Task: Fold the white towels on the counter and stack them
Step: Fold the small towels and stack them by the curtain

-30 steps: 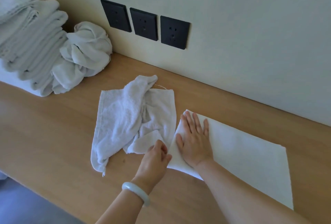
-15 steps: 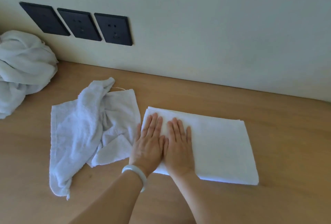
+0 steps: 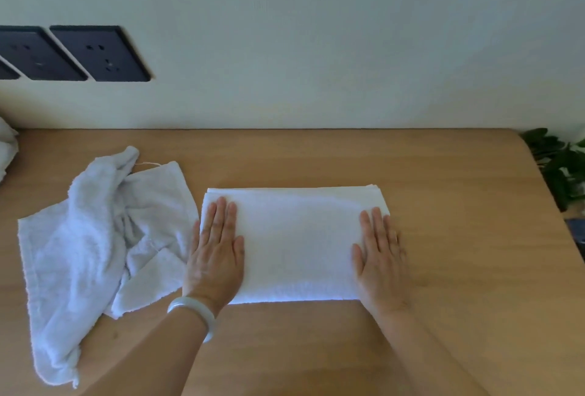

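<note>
wooden counter (image 3: 443, 174) | 1 folded towel (image 3: 297, 243) centre | 1 crumpled towel (image 3: 88, 237) just beside, left

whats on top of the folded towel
The left hand lies flat on the folded towel at its left end, the right hand at its right. Cloth under palms is hidden.

No readable text or labels.

Soft dim daylight, wide-angle edge bending
</note>
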Demonstrator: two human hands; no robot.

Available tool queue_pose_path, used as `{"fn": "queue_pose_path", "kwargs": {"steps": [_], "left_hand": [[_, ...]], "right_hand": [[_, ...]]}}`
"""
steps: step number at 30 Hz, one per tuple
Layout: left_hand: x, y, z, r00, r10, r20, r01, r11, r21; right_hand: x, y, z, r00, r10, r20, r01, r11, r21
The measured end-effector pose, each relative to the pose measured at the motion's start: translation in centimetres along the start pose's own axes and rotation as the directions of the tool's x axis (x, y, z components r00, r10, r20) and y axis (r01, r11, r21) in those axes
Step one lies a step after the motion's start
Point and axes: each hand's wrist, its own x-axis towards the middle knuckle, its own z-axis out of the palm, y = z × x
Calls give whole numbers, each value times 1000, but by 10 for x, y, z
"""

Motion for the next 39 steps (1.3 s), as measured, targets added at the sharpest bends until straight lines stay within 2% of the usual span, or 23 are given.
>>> {"fn": "queue_pose_path", "kwargs": {"steps": [3,5,6,7,9,11,12,13,15,18,24,26,28,30,32,34,35,36,39], "left_hand": [[0,1,1,1000,-1,-9,1,1000,8],[0,2,1,1000,-3,-19,3,1000,7],[0,2,1,1000,-3,-21,3,1000,1],[1,2,1,1000,-2,-21,2,1000,-4],[2,2,1,1000,-3,-15,3,1000,-4],[2,1,2,1000,-7,-9,7,1000,-6],[1,1,1,1000,-8,-9,8,1000,-4],[1,0,1,1000,-8,-3,8,1000,1],[2,-1,1,1000,-1,13,1,1000,9],[1,1,2,1000,4,15,-4,1000,16],[3,0,-1,999,-20,44,18,999,27],[4,2,-4,998,-29,63,29,1000,-4],[3,4,-14,995,-20,101,23,999,-37],[-6,9,-31,994,-43,98,51,995,-81],[-23,15,-52,979,-196,59,203,970,-135],[-42,20,-68,917,-374,137,395,900,-186],[-50,20,-72,884,-419,208,459,864,-208],[-55,20,-74,858,-444,258,502,831,-240],[-52,10,-74,756,-541,367,651,678,-342]], "right_hand": [[0,32,-7,998,61,34,-62,996,57],[8,28,-14,987,157,-21,-155,987,51],[14,14,-19,985,157,-73,-153,987,52],[21,-7,-21,990,94,-108,-86,993,76],[30,-55,-18,979,-178,-96,188,975,115],[34,-86,-7,894,-449,-11,448,891,77],[38,-88,-3,859,-511,33,509,859,50],[44,-80,0,856,-513,60,513,858,28],[56,-52,0,921,-385,63,385,923,16],[70,-12,-9,996,-88,35,87,996,13],[79,-11,-19,985,79,154,-97,989,112],[73,-16,-28,967,188,174,-230,936,268],[62,-17,-38,952,252,175,-303,859,413],[50,-13,-46,938,289,188,-342,858,384],[40,-7,-51,915,335,223,-392,867,307],[36,0,-56,878,396,270,-465,840,281],[35,1,-59,851,425,309,-511,807,297],[34,2,-63,825,442,351,-553,757,347],[33,1,-73,733,454,507,-680,522,515]]}}
